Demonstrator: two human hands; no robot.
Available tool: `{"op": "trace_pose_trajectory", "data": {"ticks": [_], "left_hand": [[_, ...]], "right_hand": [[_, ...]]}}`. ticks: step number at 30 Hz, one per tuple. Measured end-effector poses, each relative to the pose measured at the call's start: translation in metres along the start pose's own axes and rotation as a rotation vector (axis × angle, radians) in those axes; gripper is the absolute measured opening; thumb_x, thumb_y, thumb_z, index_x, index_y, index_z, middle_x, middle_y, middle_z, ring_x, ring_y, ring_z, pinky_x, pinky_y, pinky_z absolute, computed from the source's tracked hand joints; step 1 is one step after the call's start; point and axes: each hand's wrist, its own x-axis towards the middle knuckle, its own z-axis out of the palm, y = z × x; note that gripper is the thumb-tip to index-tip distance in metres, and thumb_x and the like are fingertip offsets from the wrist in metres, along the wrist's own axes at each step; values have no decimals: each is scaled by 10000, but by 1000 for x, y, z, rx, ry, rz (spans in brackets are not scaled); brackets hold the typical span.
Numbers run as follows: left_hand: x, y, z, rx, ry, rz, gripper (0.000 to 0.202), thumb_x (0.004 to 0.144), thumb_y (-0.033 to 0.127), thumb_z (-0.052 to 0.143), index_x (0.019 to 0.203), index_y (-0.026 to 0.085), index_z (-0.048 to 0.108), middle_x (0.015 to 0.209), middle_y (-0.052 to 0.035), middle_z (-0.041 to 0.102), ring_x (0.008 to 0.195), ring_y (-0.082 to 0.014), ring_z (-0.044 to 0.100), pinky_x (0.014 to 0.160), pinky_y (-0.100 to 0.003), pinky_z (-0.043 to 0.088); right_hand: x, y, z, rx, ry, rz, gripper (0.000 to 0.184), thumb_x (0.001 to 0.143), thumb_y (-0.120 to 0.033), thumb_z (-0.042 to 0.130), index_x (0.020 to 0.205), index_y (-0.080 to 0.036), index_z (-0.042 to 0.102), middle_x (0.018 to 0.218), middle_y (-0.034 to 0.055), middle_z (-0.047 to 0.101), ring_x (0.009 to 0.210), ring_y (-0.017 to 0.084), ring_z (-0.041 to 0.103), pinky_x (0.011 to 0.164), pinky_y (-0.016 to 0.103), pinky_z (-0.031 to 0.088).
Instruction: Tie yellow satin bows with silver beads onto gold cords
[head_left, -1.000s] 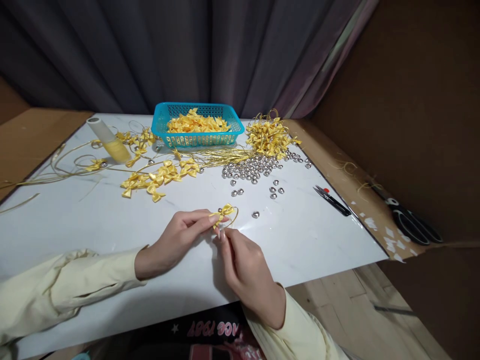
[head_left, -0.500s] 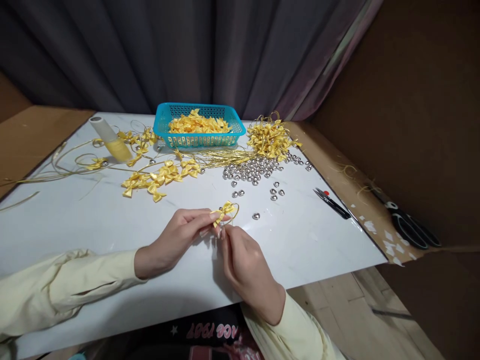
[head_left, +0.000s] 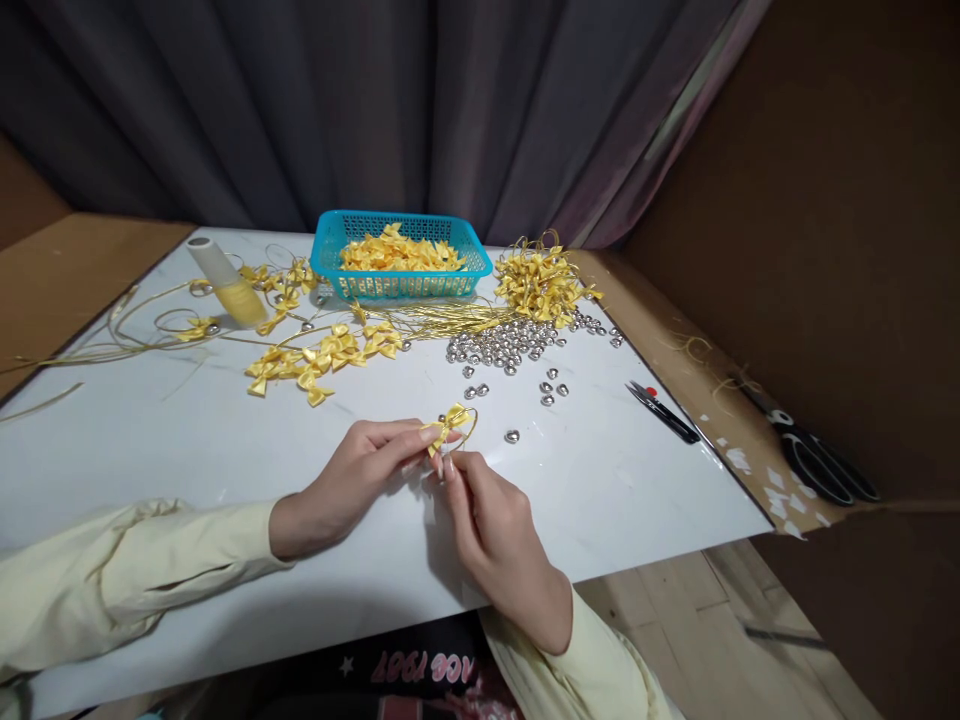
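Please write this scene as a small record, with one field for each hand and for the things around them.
Left hand: pinches a yellow bow with a gold cord loop
Right hand: just below the bow; what its fingertips grip is too small to tell
Table: white
Basket: teal, at the far side, holding yellow bows
Loose bows: in front of the basket
Beads: silver, mostly heaped beyond the hands
Bottle: left of the basket
Snips: on the table, right side
Scissors: beyond the table's right edge
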Motion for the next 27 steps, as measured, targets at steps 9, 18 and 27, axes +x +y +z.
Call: {"op": "trace_pose_trajectory", "data": {"ticks": [9, 18, 27], "left_hand": [[0, 2, 2, -69, 13, -27, 289, 794, 336, 614, 582, 144, 651, 650, -28, 588, 734, -157, 510, 728, -253, 392], [1, 6, 2, -140, 1, -78, 269, 771, 315, 633, 551, 162, 656, 599, -1, 567, 584, -110, 428, 623, -226, 369], [-1, 1, -1, 21, -9, 15, 322, 820, 343, 588, 566, 148, 620, 655, -17, 573, 710, -142, 503, 724, -247, 398]], "right_hand": [[1, -1, 0, -45, 2, -14, 171, 943, -125, 318, 897, -186, 471, 725, 24, 595, 613, 137, 576, 572, 242, 453], [-1, 8, 3, -214, -15, -138, 216, 886, -39, 308, 938, -150, 486, 767, 79, 585, 675, 180, 555, 611, 292, 464], [5, -1, 5, -164, 31, -95, 187, 943, -111, 296, 858, -177, 449, 697, 40, 559, 608, 156, 534, 555, 262, 449]]}}
